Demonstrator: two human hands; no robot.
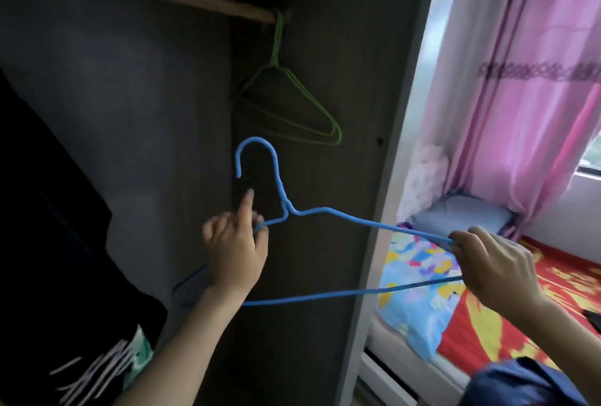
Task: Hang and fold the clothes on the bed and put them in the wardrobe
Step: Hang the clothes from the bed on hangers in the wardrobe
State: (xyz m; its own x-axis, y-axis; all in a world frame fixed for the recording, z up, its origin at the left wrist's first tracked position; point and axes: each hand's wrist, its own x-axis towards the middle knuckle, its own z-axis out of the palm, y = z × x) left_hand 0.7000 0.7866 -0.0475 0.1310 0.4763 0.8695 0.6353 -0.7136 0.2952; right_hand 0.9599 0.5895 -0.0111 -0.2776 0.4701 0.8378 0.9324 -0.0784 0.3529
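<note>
- Both hands hold the blue hanger (287,207) before the wardrobe (318,340): right hand (494,262) gripping its end, left hand (234,249) pinching its shoulder.
- Risk: the loose pinch lets the wire twist, snagging the green hangers (336,136).

2 bare hands, 2 bare forearms.
The left hand (234,249) and right hand (494,262) are uncovered, as are the left forearm (182,340) and right forearm (559,318) as far as they show. By the right elbow sits dark blue cloth (520,383); sleeve or loose garment, it cannot be told.
</note>
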